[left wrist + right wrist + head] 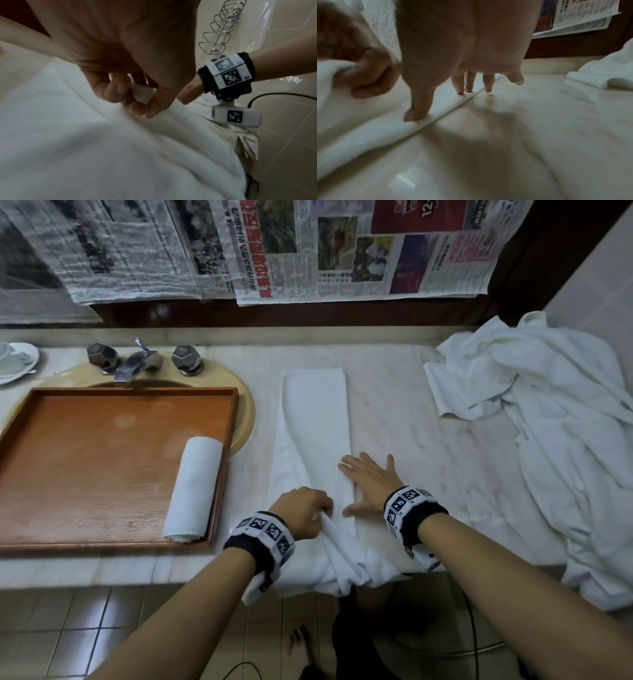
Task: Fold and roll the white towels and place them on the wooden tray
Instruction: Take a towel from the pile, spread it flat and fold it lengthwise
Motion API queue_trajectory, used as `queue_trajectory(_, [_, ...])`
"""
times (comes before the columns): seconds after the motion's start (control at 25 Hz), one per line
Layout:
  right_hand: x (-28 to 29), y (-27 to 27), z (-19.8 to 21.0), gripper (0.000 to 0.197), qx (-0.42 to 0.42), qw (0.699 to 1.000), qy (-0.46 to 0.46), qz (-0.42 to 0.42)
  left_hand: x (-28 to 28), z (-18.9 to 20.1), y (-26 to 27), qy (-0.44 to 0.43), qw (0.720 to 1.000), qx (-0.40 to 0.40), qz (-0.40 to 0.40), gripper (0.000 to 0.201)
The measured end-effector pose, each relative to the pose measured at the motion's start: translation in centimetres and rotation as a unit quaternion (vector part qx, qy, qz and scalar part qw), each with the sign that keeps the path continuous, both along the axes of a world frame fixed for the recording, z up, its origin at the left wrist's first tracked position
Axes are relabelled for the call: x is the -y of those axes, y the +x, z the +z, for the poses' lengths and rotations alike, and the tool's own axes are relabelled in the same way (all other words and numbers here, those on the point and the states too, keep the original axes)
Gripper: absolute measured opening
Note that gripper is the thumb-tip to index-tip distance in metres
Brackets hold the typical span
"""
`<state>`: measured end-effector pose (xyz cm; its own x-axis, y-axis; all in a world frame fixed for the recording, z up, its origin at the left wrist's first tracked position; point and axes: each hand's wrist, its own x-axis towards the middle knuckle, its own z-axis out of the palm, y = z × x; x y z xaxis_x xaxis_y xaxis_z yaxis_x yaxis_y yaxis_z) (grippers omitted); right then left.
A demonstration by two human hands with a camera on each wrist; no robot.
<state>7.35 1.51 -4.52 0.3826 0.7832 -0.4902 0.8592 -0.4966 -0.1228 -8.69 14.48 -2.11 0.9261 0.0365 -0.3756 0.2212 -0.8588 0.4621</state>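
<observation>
A rolled white towel (pixel 192 489) is lying in the right part of the rectangular wooden tray (pixel 102 460) over the sink. Beside it, the left hand (pixel 303 513) is pinching a fold of the long folded white towel (pixel 313 412) on the pale marble surface (pixel 411 419); the right hand (pixel 368 481) is pressing its edge with straight, spread fingers (pixel 418 106). A heap of loose white towels (pixel 534 412) is lying far right.

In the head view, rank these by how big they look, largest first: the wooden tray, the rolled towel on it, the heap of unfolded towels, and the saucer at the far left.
1. wooden tray and heap of unfolded towels: both look large, too close to rank.
2. rolled towel.
3. saucer, cut off by the frame edge, so its full size is unsure.
</observation>
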Motion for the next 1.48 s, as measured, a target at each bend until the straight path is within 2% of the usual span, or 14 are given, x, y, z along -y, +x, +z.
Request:
queue_trajectory(0.08, [0.6,-0.1,-0.2,0.113,-0.019,0.999,-0.023,-0.015,-0.9,-0.2,-2.0,0.030,0.999,-0.021,-0.009,0.026])
queue_trajectory(0.2, [0.2,-0.8,-0.2,0.110,-0.012,1.000,-0.011,-0.020,0.5,0.1,-3.2,-0.010,1.000,0.002,-0.026,0.040])
queue_trajectory(0.24, [0.2,-1.2,-0.2,0.107,-0.009,1.000,0.000,-0.022,1.4,0.1,-3.2,-0.029,0.999,0.011,-0.029,0.042])
queue_trajectory(0.32, [0.2,-1.7,0.0,0.097,-0.021,0.999,0.032,-0.035,2.5,-0.1,-3.2,-0.051,0.998,0.034,-0.035,0.033])
queue_trajectory(0.44, [0.2,-2.2,0.7,0.084,-0.040,0.998,0.037,-0.044,1.8,-0.5,-4.8,-0.039,0.997,0.033,-0.050,0.020])
queue_trajectory(0.56, [-0.2,-2.5,1.4,0.081,-0.039,0.997,0.015,-0.060,-0.2,-1.2,-6.9,-0.030,1.000,0.004,0.000,0.023])
queue_trajectory(0.68, [0.1,-3.3,1.1,0.074,-0.043,0.994,0.036,-0.094,1.1,-1.4,-7.0,-0.048,0.998,0.032,-0.024,0.037])
queue_trajectory(0.8, [0.9,-3.5,0.5,0.059,-0.059,0.988,0.064,-0.130,2.7,-1.6,-6.7,-0.093,0.995,0.019,-0.028,0.028])
queue_trajectory(0.88, [1.2,-3.7,0.4,0.055,-0.044,0.990,0.050,-0.123,1.4,-2.2,-7.5,-0.096,0.995,0.015,-0.001,0.026])
queue_trajectory(1.04, [1.6,-5.4,-0.1,0.040,0.062,0.993,0.090,-0.053,0.9,-2.3,-8.8,-0.080,0.997,0.022,0.005,0.033])
queue_trajectory(1.16, [2.4,-6.7,-0.7,0.044,0.050,0.989,0.108,-0.088,2.7,-2.6,-8.5,-0.119,0.993,0.010,-0.020,0.036])
queue_trajectory(1.32, [3.8,-7.2,-0.3,0.065,0.007,0.993,0.056,-0.103,2.3,-2.4,-9.0,-0.184,0.982,-0.033,0.036,0.038])
queue_trajectory(1.48, [3.9,-6.9,0.5,0.077,-0.036,0.993,0.026,-0.108,1.7,-1.9,-9.6,-0.196,0.972,-0.059,0.114,0.012])
